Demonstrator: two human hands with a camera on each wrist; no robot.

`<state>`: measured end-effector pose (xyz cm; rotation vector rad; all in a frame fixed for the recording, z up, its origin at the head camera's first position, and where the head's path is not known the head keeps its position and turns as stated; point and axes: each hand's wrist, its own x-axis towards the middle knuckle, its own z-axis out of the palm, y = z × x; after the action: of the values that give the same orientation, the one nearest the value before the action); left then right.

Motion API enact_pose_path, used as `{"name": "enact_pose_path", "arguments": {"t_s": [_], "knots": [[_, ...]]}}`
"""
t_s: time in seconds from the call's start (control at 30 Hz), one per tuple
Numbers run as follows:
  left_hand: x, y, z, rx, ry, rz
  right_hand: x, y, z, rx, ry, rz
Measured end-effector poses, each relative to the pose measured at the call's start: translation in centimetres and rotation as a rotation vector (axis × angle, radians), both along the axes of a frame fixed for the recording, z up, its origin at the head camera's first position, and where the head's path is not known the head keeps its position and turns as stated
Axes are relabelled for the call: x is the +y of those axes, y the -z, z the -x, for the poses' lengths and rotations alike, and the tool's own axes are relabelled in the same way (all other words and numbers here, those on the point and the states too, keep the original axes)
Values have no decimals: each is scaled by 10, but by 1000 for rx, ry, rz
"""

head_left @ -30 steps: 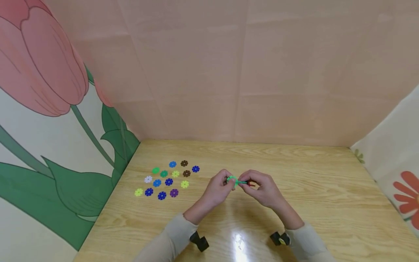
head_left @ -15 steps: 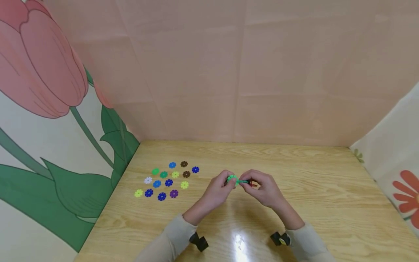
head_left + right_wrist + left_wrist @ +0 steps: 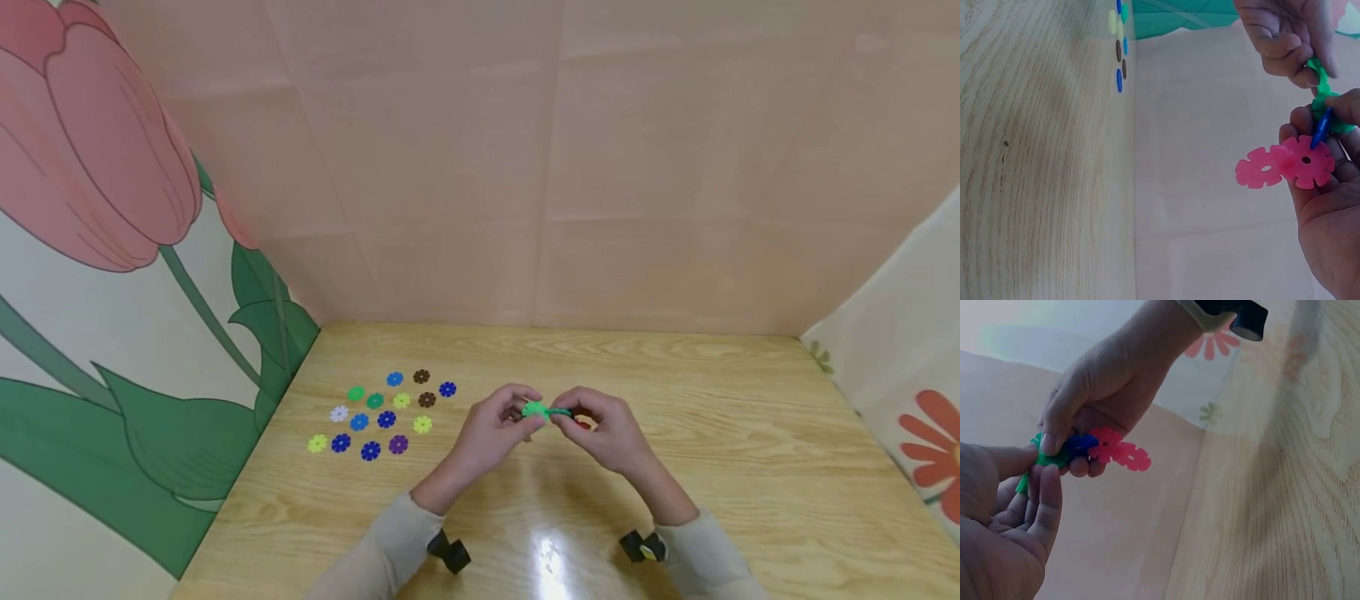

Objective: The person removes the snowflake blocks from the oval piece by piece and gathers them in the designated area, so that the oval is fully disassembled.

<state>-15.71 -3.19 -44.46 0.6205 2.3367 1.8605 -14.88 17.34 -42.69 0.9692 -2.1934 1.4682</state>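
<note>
Above the table both hands hold a joined chain of notched plastic snowflake discs. My left hand (image 3: 491, 429) pinches a green snowflake disc (image 3: 535, 409) at the chain's left end between thumb and fingers. Close beside it, my right hand (image 3: 606, 429) grips the chain around another green disc (image 3: 1341, 122) and a blue disc (image 3: 1322, 128). Two pink discs, a nearer one (image 3: 1308, 161) and an outer one (image 3: 1265, 167), stick out past the right fingers. In the left wrist view the fingers partly cover the green and blue discs.
Several loose snowflake discs lie flat on the wooden table (image 3: 712, 417), left of the hands, among them a purple disc (image 3: 398, 444), a white disc (image 3: 339, 413) and a brown disc (image 3: 422, 377). A pink cloth backdrop (image 3: 450, 208) stands behind; printed panels flank the table.
My left hand has shifted slightly left and its fingers have opened out around the green disc, which now lies flatter. My right hand stays nearly in place.
</note>
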Motion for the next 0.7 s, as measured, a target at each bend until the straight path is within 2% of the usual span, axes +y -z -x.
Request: {"name": "enact_pose_path", "arguments": {"t_s": [0.1, 0.33, 0.43, 0.7], "knots": [[-3, 0, 1, -10, 22, 2, 0, 0, 0, -10, 5, -4], [-9, 0, 3, 31, 59, 39, 0, -2, -1, -28, 3, -13], [-13, 0, 4, 30, 42, 60, 1, 2, 1, -23, 10, -14], [-29, 11, 8, 49, -41, 142, 10, 30, 17, -15, 2, -9]]}}
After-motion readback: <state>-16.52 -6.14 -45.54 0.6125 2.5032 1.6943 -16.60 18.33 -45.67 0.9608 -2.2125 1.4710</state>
